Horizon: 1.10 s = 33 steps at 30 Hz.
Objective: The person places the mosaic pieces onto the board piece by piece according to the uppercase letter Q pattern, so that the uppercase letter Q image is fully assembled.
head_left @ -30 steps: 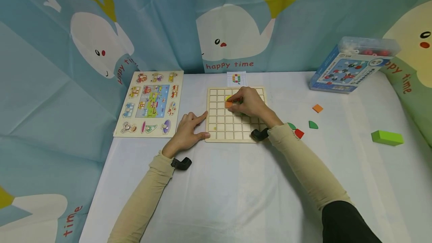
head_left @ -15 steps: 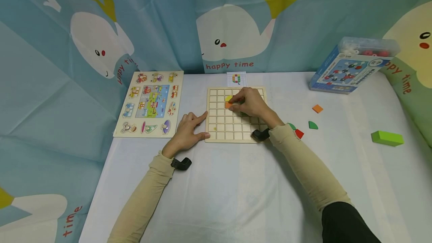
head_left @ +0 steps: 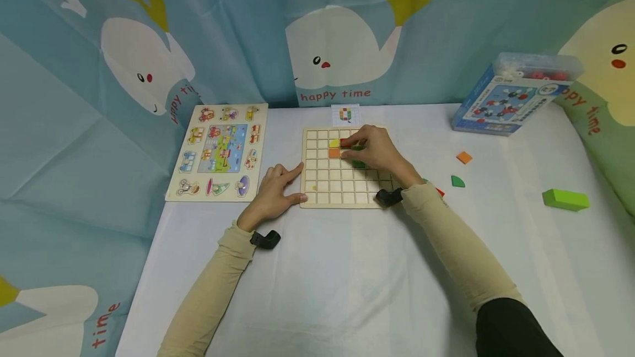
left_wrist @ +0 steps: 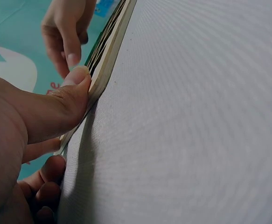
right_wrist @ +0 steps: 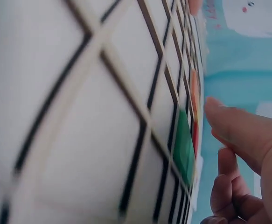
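The wooden board (head_left: 322, 186) lies flat on the white cloth (head_left: 347, 269). The left hand (head_left: 274, 191) has thumb and forefinger spread against the board's left edge, gripping nothing. The right hand (head_left: 376, 150) is over the board's far half, thumb and forefinger bent with their tips apart; no tile shows between them. Near those tips, in the board's far half, are an orange tile (head_left: 334, 152), a yellow tile (head_left: 334, 143), a red tile (right_wrist: 196, 135) and a green tile (head_left: 359, 164).

The likeliest trouble is a tile nudged out of its cell, since the right fingertips are so close to several at once. If the left hand slackens, the light board could slide on the cloth and loosen them all. The black wrist camera (head_left: 389, 198) sits low over the board's near right corner and might bump it. Right of the board, the sleeve (head_left: 461, 247) partly hides a loose red piece (head_left: 440, 192) and could drag it away.

The board is pale wood, with raised strips making square cells. Its tiles look thin, smooth and evenly coloured; the yellow one's full outline is partly hidden. Right of the board lie a flat orange square (head_left: 464, 157) and a green piece (head_left: 458, 181) with one rounded side. Behind the board is a small pattern card (head_left: 345, 115), probably paper.
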Tool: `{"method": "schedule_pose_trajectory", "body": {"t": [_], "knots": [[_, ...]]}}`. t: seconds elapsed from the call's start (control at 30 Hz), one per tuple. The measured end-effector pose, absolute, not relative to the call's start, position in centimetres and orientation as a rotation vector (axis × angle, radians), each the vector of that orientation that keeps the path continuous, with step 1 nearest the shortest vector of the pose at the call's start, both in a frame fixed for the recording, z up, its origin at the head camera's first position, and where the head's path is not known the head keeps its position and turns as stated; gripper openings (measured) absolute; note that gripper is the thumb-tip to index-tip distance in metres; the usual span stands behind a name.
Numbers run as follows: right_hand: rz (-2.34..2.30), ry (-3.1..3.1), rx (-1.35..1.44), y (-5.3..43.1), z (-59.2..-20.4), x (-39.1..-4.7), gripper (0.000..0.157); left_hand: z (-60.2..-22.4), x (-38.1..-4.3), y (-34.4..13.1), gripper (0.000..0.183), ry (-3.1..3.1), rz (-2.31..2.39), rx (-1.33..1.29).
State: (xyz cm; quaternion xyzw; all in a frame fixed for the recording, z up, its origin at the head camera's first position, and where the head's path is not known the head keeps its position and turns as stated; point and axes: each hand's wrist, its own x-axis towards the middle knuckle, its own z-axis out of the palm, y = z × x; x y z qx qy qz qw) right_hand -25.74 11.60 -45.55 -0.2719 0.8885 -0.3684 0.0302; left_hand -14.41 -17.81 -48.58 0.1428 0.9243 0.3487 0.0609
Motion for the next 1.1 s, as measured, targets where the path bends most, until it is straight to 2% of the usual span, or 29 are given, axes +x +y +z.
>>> {"method": "schedule_pose_trajectory", "body": {"t": [0.5, 0.7, 0.87, 1.1], "knots": [[-1.143, 2.767, -0.466, 21.5, -43.8, -23.9, 0.033, -48.7, -14.3, -17.8, 0.083, 2.802, 1.043, 0.435], [-1.076, 2.805, -0.317, 25.7, -43.3, -23.2, 0.041, -48.6, -14.2, -17.9, 0.083, 2.805, 1.036, 0.422], [-1.039, 2.831, -0.237, 28.3, -43.1, -22.9, 0.047, -48.5, -14.1, -17.9, 0.083, 2.801, 1.046, 0.415], [-0.957, 2.87, -0.179, 30.9, -43.2, -22.2, 0.047, -48.6, -14.2, -17.7, 0.084, 2.803, 1.049, 0.428]]}}
